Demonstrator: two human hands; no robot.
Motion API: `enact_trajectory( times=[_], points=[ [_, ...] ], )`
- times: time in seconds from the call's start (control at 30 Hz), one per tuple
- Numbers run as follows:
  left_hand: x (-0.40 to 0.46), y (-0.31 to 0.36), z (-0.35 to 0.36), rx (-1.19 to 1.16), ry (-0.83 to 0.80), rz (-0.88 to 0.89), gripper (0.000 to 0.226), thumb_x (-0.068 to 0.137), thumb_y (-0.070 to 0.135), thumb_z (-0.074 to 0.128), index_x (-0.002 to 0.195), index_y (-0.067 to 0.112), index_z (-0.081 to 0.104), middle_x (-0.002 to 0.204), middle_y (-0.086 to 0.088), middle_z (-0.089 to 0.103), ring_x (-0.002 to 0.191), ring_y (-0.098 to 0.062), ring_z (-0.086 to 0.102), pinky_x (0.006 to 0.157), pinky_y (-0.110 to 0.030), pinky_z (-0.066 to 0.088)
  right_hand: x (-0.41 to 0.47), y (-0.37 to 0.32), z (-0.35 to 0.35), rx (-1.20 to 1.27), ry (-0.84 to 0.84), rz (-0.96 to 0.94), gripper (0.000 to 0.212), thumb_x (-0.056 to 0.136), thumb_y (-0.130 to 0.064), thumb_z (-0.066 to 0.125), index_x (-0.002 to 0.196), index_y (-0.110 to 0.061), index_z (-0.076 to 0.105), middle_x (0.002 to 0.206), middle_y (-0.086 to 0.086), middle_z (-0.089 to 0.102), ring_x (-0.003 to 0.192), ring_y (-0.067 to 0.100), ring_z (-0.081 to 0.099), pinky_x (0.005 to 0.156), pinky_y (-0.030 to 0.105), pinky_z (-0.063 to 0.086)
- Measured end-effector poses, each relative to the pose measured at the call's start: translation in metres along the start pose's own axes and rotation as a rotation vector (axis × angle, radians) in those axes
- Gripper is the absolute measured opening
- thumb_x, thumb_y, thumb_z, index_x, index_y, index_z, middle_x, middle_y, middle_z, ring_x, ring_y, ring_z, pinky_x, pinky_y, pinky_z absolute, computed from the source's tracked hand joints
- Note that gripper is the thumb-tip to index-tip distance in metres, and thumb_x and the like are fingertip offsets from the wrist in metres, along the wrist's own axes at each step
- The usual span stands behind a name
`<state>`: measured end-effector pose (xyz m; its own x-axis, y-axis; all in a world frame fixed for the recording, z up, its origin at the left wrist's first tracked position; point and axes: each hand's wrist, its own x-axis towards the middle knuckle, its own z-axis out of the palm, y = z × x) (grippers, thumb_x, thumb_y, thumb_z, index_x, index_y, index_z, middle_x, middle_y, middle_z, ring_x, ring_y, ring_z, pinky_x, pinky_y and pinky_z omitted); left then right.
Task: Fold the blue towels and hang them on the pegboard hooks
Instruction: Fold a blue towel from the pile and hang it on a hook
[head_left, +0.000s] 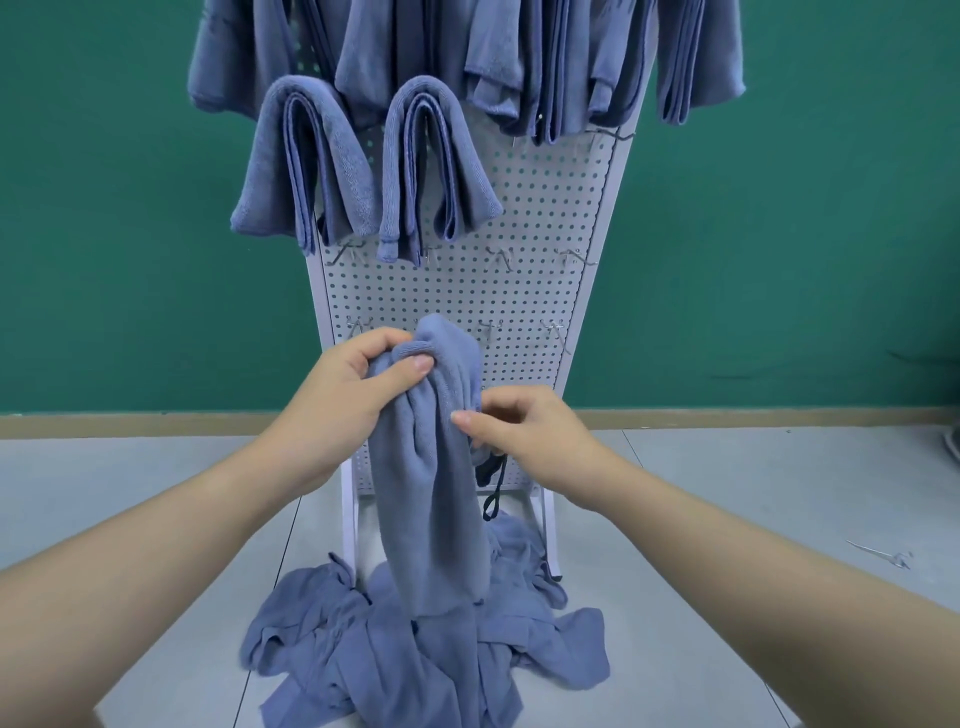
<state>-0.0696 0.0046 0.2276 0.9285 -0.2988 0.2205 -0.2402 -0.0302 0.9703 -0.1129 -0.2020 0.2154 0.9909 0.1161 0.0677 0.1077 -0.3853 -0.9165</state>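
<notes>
Top of a blue towel at frame centre is gripped by the left hand, its right edge is pinched by the right hand, loose towels are heaped on the floor below, folded towels are hung on the pegboard above.

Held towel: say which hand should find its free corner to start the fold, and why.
Probably the right hand. The left hand grips the top of the held towel and carries its weight, so it is occupied. The right hand only pinches at the towel's side edge, beside the dark hanging loop, so it can slide down.
</notes>
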Motion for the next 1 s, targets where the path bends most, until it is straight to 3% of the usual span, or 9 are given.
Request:
enact_trajectory(
  times=[0.13,0.23,0.37,0.47,0.57,0.67,0.77,0.9,1.0],
  points=[
    [0.000,0.000,-0.003,0.009,0.021,0.002,0.008,0.101,0.017,0.065,0.101,0.016,0.072,0.097,-0.002,0.077,0.093,-0.014,0.072,0.091,-0.034,0.055,0.006,-0.002,0.002,0.046,0.053,-0.052,0.037,0.094,-0.031,0.073,0.097,0.006,0.069,0.094,0.032,0.067,0.079,0.020,0.057,0.078,0.047,0.050],
    [0.000,-0.001,-0.009,0.048,0.026,-0.003,0.008,0.100,0.020,0.068,0.100,0.021,0.075,0.103,-0.005,0.077,0.096,-0.014,0.071,0.094,-0.037,0.056,0.007,-0.007,-0.002,0.098,0.110,-0.082,0.038,0.090,-0.038,0.070,0.097,-0.001,0.072,0.087,0.028,0.063,0.080,0.021,0.050,0.077,0.044,0.044],
    [-0.001,-0.006,-0.014,0.086,0.009,-0.044,0.011,0.098,0.021,0.070,0.103,0.029,0.076,0.107,0.004,0.077,0.098,-0.010,0.071,0.092,-0.031,0.054,0.011,-0.012,-0.019,0.165,0.186,-0.112,0.025,0.100,-0.024,0.068,0.093,0.000,0.070,0.085,0.028,0.060,0.081,0.023,0.055,0.077,0.039,0.058],
    [0.001,-0.007,-0.018,0.111,0.057,-0.061,0.013,0.099,0.021,0.070,0.104,0.032,0.075,0.103,0.007,0.078,0.090,-0.010,0.069,0.084,-0.032,0.053,0.016,-0.014,-0.034,0.190,0.278,-0.105,0.033,0.099,-0.028,0.069,0.097,0.006,0.071,0.084,0.022,0.060,0.081,0.022,0.056,0.082,0.047,0.059],
    [0.003,-0.008,-0.025,0.118,0.096,-0.082,0.015,0.098,0.023,0.070,0.105,0.035,0.075,0.102,0.004,0.078,0.089,-0.015,0.069,0.087,-0.045,0.059,0.017,-0.011,-0.052,0.170,0.366,-0.076,0.028,0.101,-0.025,0.066,0.096,0.001,0.075,0.082,0.012,0.062,0.077,0.018,0.057,0.073,0.031,0.058],
    [0.001,-0.007,-0.029,0.126,0.089,-0.103,0.022,0.088,0.031,0.071,0.108,0.038,0.074,0.108,-0.001,0.077,0.095,-0.031,0.069,0.091,-0.058,0.058,0.017,-0.006,-0.060,0.139,0.424,-0.053,0.050,0.089,-0.046,0.069,0.096,0.003,0.069,0.082,0.010,0.057,0.077,0.019,0.052,0.078,0.038,0.049],
    [0.003,-0.008,-0.028,0.127,0.040,-0.111,0.029,0.100,0.011,0.064,0.112,0.036,0.072,0.111,0.000,0.077,0.102,-0.023,0.070,0.089,-0.044,0.057,0.019,0.000,-0.054,0.109,0.386,-0.043,0.069,0.079,-0.058,0.069,0.097,0.008,0.060,0.084,0.005,0.050,0.079,0.020,0.042,0.075,0.040,0.038],
    [0.003,-0.005,-0.021,0.169,-0.088,-0.131,0.059,0.098,-0.011,0.048,0.125,0.036,0.068,0.115,0.002,0.076,0.104,-0.015,0.068,0.092,-0.036,0.052,0.010,-0.007,-0.027,0.026,0.224,-0.038,0.044,0.093,-0.038,0.070,0.090,0.005,0.060,0.074,0.007,0.044,0.071,0.019,0.037,0.069,0.036,0.031],
    [0.002,-0.002,-0.011,0.216,-0.179,-0.119,0.074,0.093,-0.022,0.036,0.139,0.031,0.060,0.129,0.004,0.071,0.118,-0.007,0.066,0.094,-0.025,0.051,0.006,-0.008,-0.003,0.008,0.106,-0.009,0.054,0.089,-0.040,0.078,0.090,0.009,0.056,0.075,0.006,0.045,0.070,0.016,0.039,0.068,0.033,0.031]
  ],
)
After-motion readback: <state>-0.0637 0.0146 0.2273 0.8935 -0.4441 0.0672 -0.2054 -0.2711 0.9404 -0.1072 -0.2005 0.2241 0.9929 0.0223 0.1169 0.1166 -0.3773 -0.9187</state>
